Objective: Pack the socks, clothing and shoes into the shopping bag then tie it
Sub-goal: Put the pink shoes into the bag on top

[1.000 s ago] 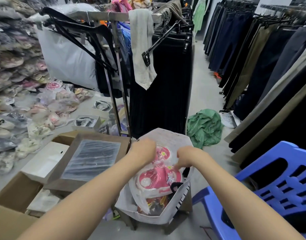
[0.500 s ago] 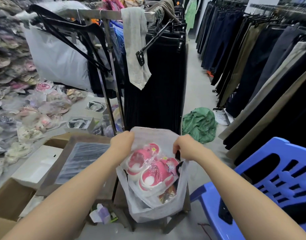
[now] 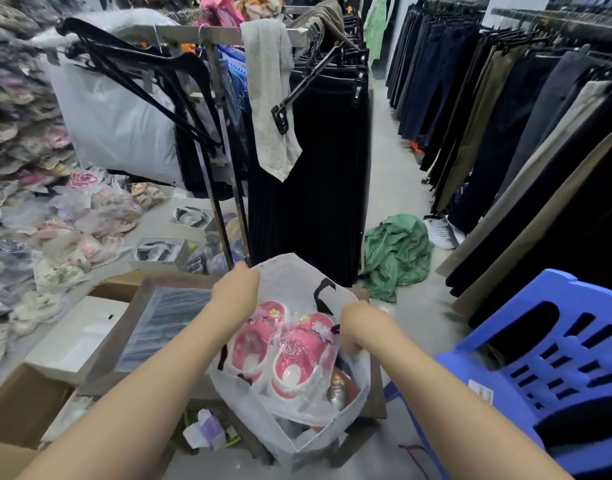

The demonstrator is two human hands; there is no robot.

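Now the pink shoes (image 3: 284,348) sit in the shopping bag (image 3: 297,441), and the left hand (image 3: 236,292) and right hand (image 3: 361,325) each pinch its top edge, so only tying looks left.

Your two forearms come in bare from the bottom edge, with no sleeve or cuff on either of them. Your left hand (image 3: 236,292) and right hand (image 3: 361,327) are gloveless, and you wear no watch, band or ring where they show. The fingers are mostly hidden from view.
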